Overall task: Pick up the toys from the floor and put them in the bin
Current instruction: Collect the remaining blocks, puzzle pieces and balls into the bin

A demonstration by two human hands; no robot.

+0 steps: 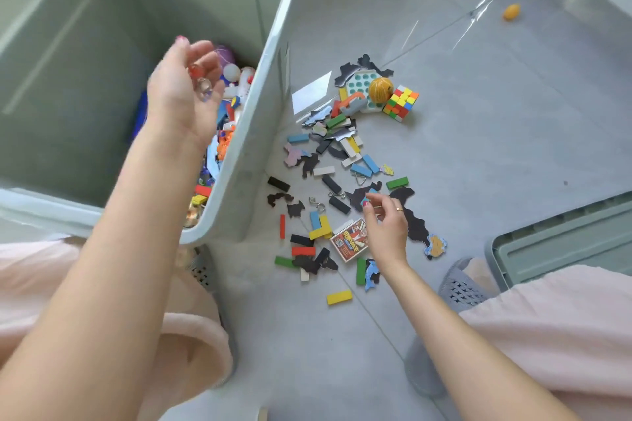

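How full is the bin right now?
Partly full. The bin holds a layer of mixed toys piled along its right wall; much of its floor and the tall inner walls are bare.

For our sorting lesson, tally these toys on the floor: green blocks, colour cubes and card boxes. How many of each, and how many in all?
green blocks: 4
colour cube: 1
card box: 1
Total: 6
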